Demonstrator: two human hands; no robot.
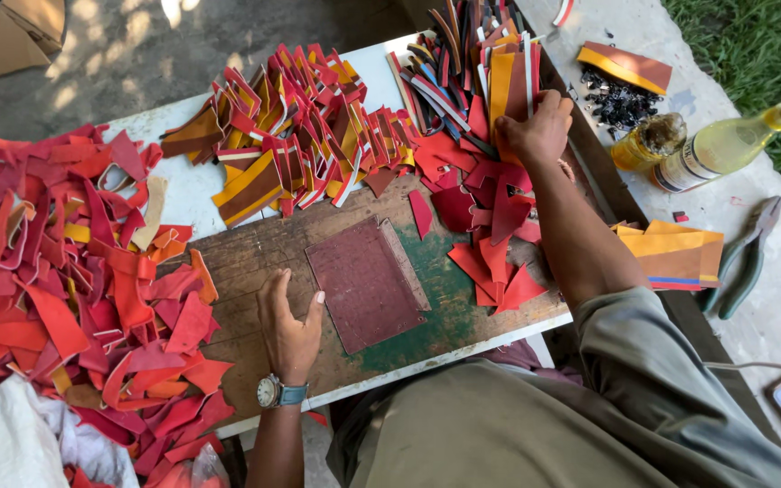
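My left hand (289,327), with a wristwatch on the wrist, rests flat on the worn wooden board (255,262), fingers together, its thumb touching the left edge of a dark red rectangular sheet (365,283). It holds nothing. My right hand (535,129) reaches far forward into a heap of orange, red and striped strips (490,72) at the table's far right, fingers curled down onto the pieces; what it grips is hidden. Red offcuts (490,217) lie under that forearm.
A big pile of red and orange scraps (74,280) covers the left. A striped pile (291,136) lies at the back centre. To the right are a yellowish bottle (725,145), a jar (648,140), pliers (748,258), stacked orange pieces (675,253) and black bits (621,104). A white cloth (20,443) lies bottom left.
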